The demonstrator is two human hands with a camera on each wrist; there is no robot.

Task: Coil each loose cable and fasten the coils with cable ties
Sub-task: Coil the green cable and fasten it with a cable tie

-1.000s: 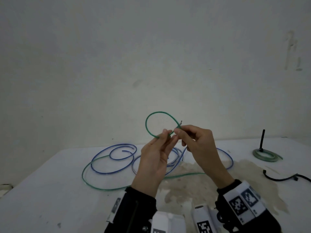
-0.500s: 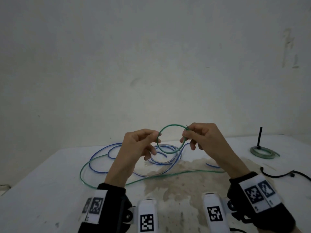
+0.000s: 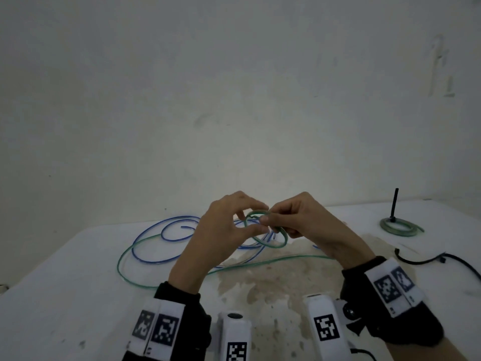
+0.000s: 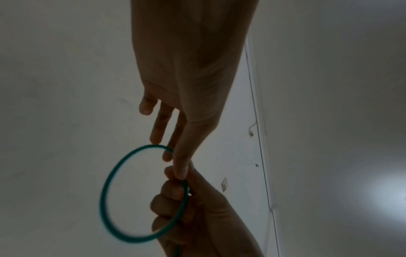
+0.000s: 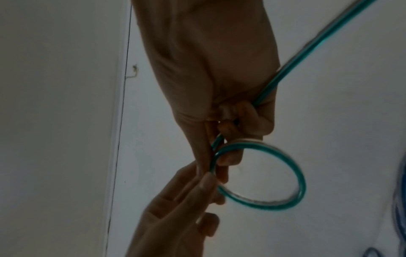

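Above the table, both hands meet on a small coil of green cable [image 3: 270, 244]. My right hand [image 3: 272, 217] grips the coil at its top, fingers curled round the strands. My left hand [image 3: 256, 214] pinches the same spot between thumb and fingers. The right wrist view shows the coil [image 5: 301, 179] as two turns, with the cable's loose length running up past my right palm. In the left wrist view the coil [image 4: 105, 196] hangs below my left fingertips [image 4: 180, 170]. The rest of the green cable [image 3: 125, 256] trails in a wide curve on the table.
A loose blue cable [image 3: 156, 230] lies in loops behind the hands, crossing the green one. At the far right sits a green coil [image 3: 398, 226] with a black tie standing up from it. A black cable tie [image 3: 429, 260] lies near the right edge. A brown stain [image 3: 260, 280] marks the tabletop.
My left hand moved right, from apart to meeting my right hand at the coil. Both hands have sunk lower, and the loop has shrunk from a large one to a small coil.
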